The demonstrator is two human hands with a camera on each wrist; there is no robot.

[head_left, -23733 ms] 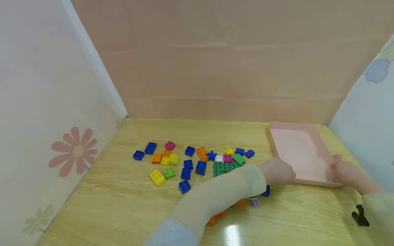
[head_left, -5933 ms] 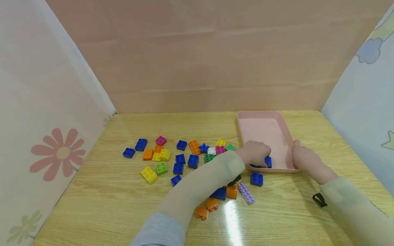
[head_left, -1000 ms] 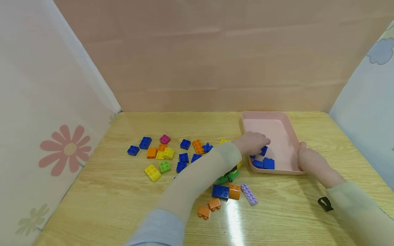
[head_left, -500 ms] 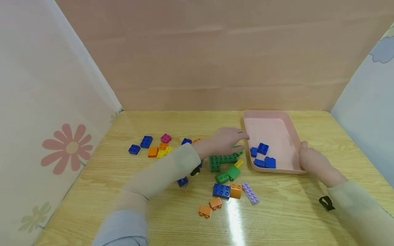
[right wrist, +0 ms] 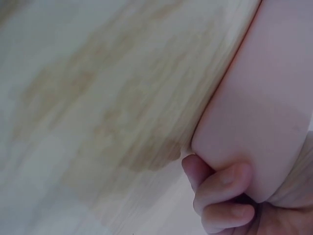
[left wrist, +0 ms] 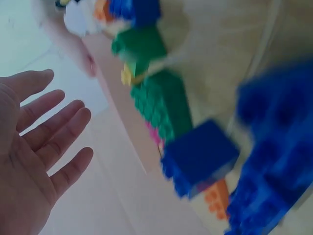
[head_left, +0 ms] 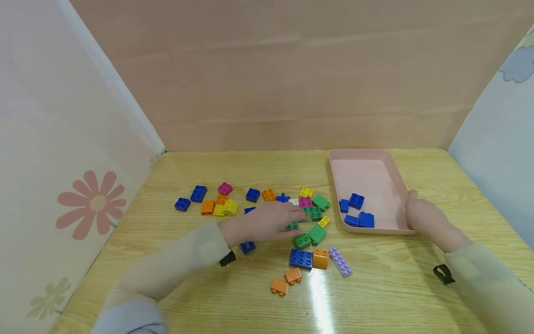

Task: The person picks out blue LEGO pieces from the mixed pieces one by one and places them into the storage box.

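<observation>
My left hand [head_left: 267, 221] hovers over the loose toy bricks in the middle of the table, fingers extended and nothing in them. In the left wrist view its fingers are spread, with a blue brick [left wrist: 203, 152] and a studded green brick [left wrist: 164, 105] off to the side. It covers part of the blue and green bricks in the head view. My right hand [head_left: 429, 218] grips the near right corner of a shallow pink tray [head_left: 363, 169]; curled fingers [right wrist: 222, 188] show at its edge in the right wrist view. Several blue bricks [head_left: 356, 200] lie in the tray's near left part.
Yellow [head_left: 231, 207], orange [head_left: 207, 207] and blue bricks [head_left: 198, 193] lie scattered at left. A long lilac brick [head_left: 340, 262], a dark blue brick [head_left: 301, 259] and orange pieces [head_left: 279, 286] lie nearer. Patterned walls stand at both sides, a brown one behind.
The tray has come left from its first place, and several blue bricks now lie inside it. My left hand has let go of a blue brick there and swung left over the loose bricks.
</observation>
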